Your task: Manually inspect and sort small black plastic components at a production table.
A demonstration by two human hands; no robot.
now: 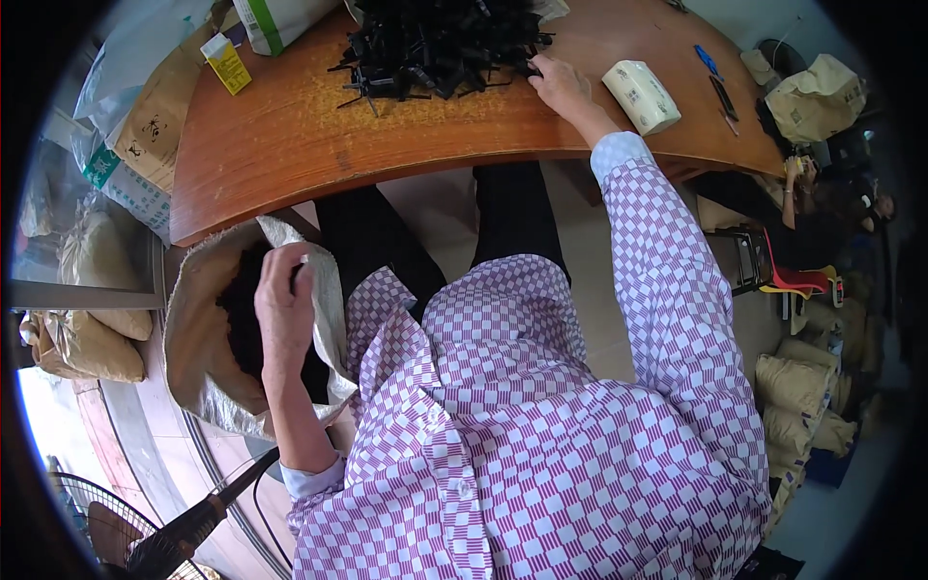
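Note:
My right hand [564, 87] reaches to the right edge of a heap of small black plastic parts [435, 48] on the wooden table. Its thumb and fingers are closed on a black plastic part at the heap's edge. My left hand [285, 314] hangs over a white woven sack [198, 309] at my left, with its fingers bent and the thumb tip close to the forefinger. Whether something small is between them cannot be made out. Dark contents [249, 314] show inside the sack, partly behind the left hand.
On the wooden table [290, 135] lie a white tissue pack [641, 97], a yellow carton [225, 64], a blue tool [708, 60] and a black cutter [723, 97]. A fan [106, 527] stands at lower left. Filled bags [797, 387] and another person [831, 208] are at right.

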